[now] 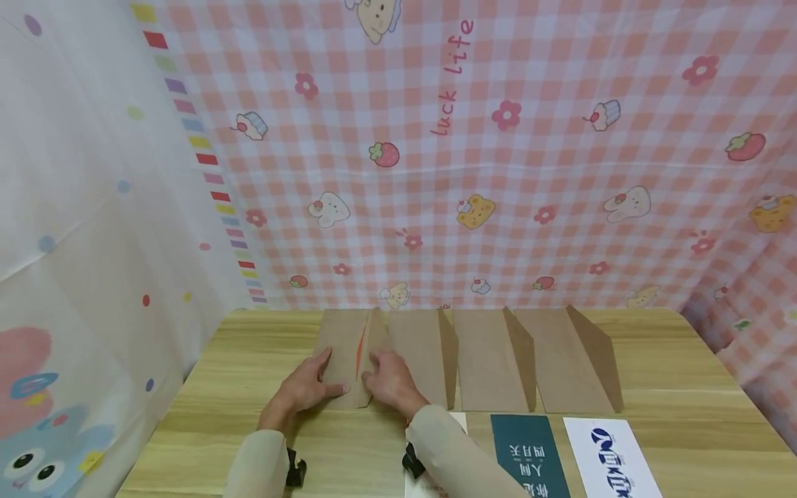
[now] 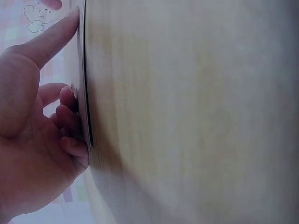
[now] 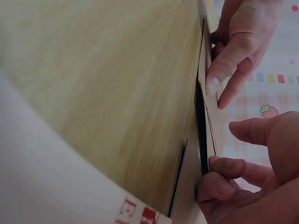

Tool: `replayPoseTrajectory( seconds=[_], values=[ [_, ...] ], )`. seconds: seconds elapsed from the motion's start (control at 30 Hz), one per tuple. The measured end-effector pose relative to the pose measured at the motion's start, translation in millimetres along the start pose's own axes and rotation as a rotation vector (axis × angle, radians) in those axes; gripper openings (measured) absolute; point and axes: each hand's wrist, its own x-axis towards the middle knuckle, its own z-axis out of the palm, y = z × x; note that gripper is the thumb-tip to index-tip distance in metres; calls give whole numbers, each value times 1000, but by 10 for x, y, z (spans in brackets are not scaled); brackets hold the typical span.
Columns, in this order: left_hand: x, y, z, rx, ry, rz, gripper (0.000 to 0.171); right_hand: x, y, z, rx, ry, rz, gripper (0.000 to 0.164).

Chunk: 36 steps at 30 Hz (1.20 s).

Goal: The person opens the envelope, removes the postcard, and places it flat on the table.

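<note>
The leftmost brown paper envelope point(image 1: 341, 339) lies on the table with its flap point(image 1: 376, 332) partly raised. A sliver of an orange-red card point(image 1: 360, 349) shows in its opening. My left hand point(image 1: 305, 384) presses on the envelope's left part, thumb and fingers spread; the left wrist view shows the fingertips along its edge. My right hand point(image 1: 391, 377) is at the flap side. In the right wrist view its curled fingers point(image 3: 224, 186) hold the flap's edge, while another digit stands apart above it.
Three more brown envelopes point(image 1: 414, 353) lie in a row to the right, flaps open. Nearer me lie a dark green card point(image 1: 526, 443) with white characters, a white card point(image 1: 610, 456) with blue lettering, and a pale card point(image 1: 459, 419) partly under my right sleeve. A checked cloth point(image 1: 436, 194) hangs behind.
</note>
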Motion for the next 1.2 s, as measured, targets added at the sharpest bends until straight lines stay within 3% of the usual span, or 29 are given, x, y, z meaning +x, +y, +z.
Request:
replayPoseTrajectory(
  seconds=[0.3, 0.67, 0.9, 1.2],
  values=[
    [-4, 2, 3, 5, 4, -7, 94, 83, 8, 55, -177, -6, 51, 48],
    [1, -32, 13, -49, 34, -22, 94, 125, 13, 158, -279, 16, 90, 53],
    [-23, -47, -13, -138, 51, -49, 92, 142, 17, 164, -281, 48, 96, 52],
    [-37, -62, -30, -173, 56, -36, 90, 153, 13, 188, -266, 66, 130, 53]
  ],
)
